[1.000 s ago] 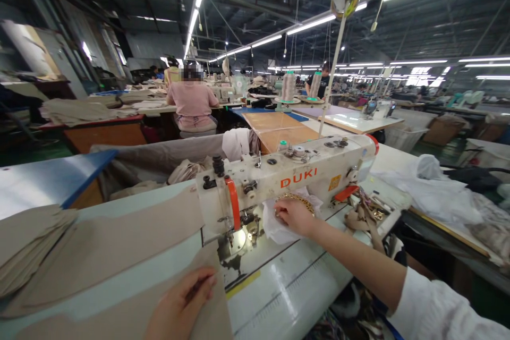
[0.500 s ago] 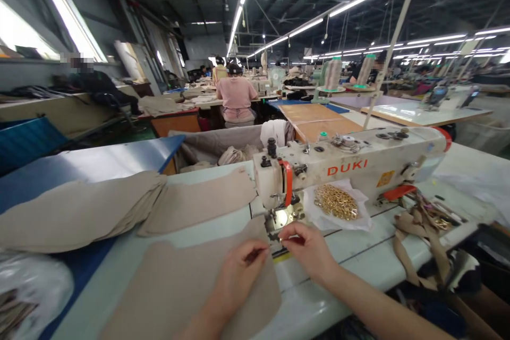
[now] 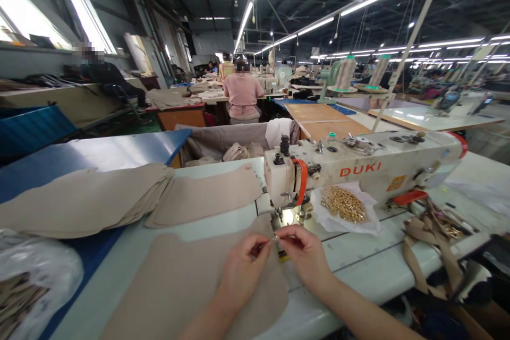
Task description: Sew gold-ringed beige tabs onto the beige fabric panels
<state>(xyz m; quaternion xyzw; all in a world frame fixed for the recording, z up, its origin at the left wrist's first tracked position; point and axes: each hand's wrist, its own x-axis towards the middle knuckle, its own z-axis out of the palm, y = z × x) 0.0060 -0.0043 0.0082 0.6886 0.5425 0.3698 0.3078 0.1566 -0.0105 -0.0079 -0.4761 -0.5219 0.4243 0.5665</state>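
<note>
My left hand [image 3: 243,268] and my right hand [image 3: 305,255] meet just in front of the needle of a white DUKI sewing machine [image 3: 358,167]. Both hands are pinched together on a small item between their fingertips, too small to name. Under the hands lies a beige fabric piece [image 3: 187,287] on the pale green table [image 3: 350,260]. A white bag of gold metal rings [image 3: 343,204] sits under the machine's arm, to the right of my right hand.
A stack of beige fabric pieces [image 3: 83,199] lies at the left, with a single piece [image 3: 207,196] beside it. Beige straps [image 3: 430,239] hang at the table's right edge. A clear plastic bag [image 3: 35,276] sits at lower left. A person in pink [image 3: 243,95] sits ahead.
My right hand left the bag of gold rings and came down to the needle area. My left hand slid up the fabric to meet it. The view swung left.
</note>
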